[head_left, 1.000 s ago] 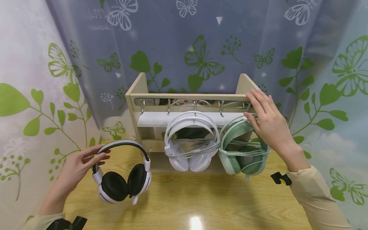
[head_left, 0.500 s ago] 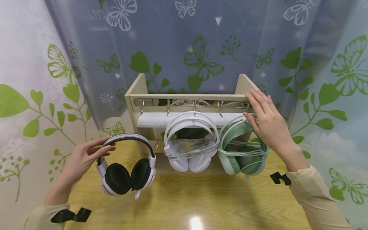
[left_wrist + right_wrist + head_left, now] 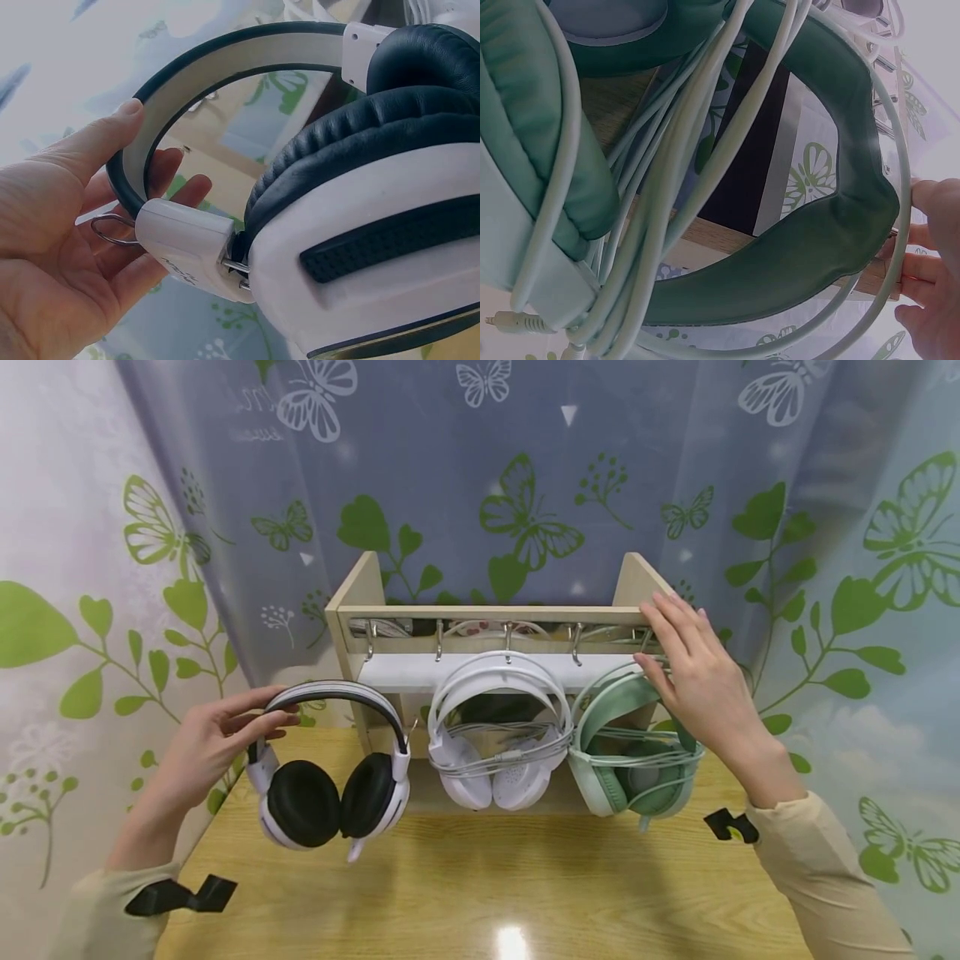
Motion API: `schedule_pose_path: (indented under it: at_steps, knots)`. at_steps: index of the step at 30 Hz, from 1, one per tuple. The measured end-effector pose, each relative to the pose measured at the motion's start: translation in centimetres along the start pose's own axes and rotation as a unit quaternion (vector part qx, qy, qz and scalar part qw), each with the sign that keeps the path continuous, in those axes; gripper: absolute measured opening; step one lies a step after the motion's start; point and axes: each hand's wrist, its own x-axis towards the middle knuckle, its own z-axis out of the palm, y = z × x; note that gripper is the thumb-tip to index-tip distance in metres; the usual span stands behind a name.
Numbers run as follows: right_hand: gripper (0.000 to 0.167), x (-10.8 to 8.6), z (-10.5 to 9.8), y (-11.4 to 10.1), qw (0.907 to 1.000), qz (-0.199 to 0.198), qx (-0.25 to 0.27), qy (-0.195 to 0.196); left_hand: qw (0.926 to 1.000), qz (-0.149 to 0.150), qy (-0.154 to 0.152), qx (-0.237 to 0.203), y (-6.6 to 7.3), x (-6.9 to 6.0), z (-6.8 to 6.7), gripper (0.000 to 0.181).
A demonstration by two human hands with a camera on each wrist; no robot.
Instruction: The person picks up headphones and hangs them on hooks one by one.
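Observation:
My left hand (image 3: 198,747) pinches the headband of a white headset (image 3: 303,803) with black ear pads, held above the table left of the wooden rack (image 3: 480,611). In the left wrist view, the thumb presses one face of the headband, fingers behind it; a small wire loop (image 3: 112,229) sits near the slider. My right hand (image 3: 701,677) rests on the rack's right end, fingers fairly straight over the corner. Below it hangs a green headset (image 3: 600,777) with its cable wound around it; its hook is mostly hidden. A white headset with a wound cable (image 3: 495,764) hangs at the middle.
Several metal hooks (image 3: 369,639) line the rack's front rail. A white shelf board (image 3: 390,672) lies behind them. The rack stands on a wood-grain table (image 3: 465,877), with a butterfly-print curtain (image 3: 435,460) behind and at the sides.
My left hand has raised the black-padded headset and brought it slightly right, closer to the rack's left end. My right hand and the hanging headsets stay in place.

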Motion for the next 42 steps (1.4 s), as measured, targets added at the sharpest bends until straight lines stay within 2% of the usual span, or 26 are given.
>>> schedule_pose_path:
  at_steps: [7, 15, 22, 31, 36, 42]
  knots:
    - [0.057, -0.1, 0.0, 0.0, 1.0000, 0.002, 0.000, -0.001, 0.9999, 0.013, 0.004, 0.010, 1.0, 0.7, 0.0, 0.036]
    - [0.059, -0.1, 0.0, 0.0, 1.0000, 0.004, 0.001, -0.002, 0.9998, 0.012, -0.004, 0.013, 1.7, 1.1, -0.1, 0.037]
    - [0.057, -0.1, 0.0, 0.0, 1.0000, 0.001, 0.000, 0.001, 0.9998, 0.012, 0.008, 0.016, 2.5, 1.7, -0.2, 0.035]
    - [0.057, -0.1, 0.1, 0.1, 1.0000, -0.001, -0.001, 0.001, 0.9992, -0.011, 0.010, 0.038, 3.3, 3.1, -0.3, 0.036]
    - [0.057, 0.0, 0.1, 0.1, 1.0000, -0.004, -0.001, 0.002, 0.9987, -0.025, 0.007, 0.043, 3.4, 3.7, -0.4, 0.037]
    - [0.057, -0.1, 0.1, 0.1, 1.0000, -0.001, -0.002, -0.001, 0.9992, -0.033, 0.000, 0.020, 2.7, 4.4, -0.2, 0.039]
